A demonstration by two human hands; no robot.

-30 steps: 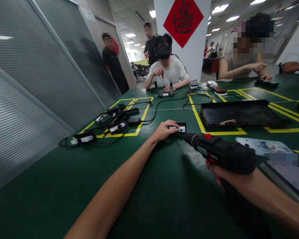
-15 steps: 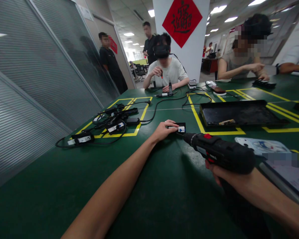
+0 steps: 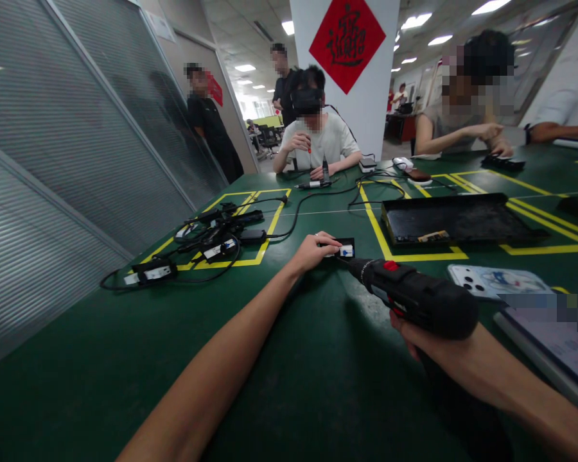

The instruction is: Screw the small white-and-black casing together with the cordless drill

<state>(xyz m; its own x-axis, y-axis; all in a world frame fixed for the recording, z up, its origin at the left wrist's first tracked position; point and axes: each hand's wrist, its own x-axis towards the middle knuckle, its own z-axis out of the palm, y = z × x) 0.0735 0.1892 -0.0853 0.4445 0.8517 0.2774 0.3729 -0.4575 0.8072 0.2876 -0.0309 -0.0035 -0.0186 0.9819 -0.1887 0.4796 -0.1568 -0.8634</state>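
My right hand (image 3: 414,330) is wrapped round the handle of a black cordless drill (image 3: 417,295) with red parts. The drill points left and forward, its thin bit reaching the near edge of a small black case (image 3: 350,244) on the green table. A white label with a blue mark (image 3: 346,251) shows on the case. My left hand (image 3: 314,250) grips the case from its left side, fingers lying over its top. Whether the bit touches a screw is too small to tell.
Black adapters and cables (image 3: 221,237) lie heaped at the left. A black tray (image 3: 457,221) holding a small brown strip (image 3: 433,237) stands at the right, beyond a phone (image 3: 498,281) and a tablet-like device (image 3: 549,346). A co-worker (image 3: 320,138) sits across the table.
The whole view has shifted slightly. Both hands, the drill and the small case keep nearly the same places relative to each other.
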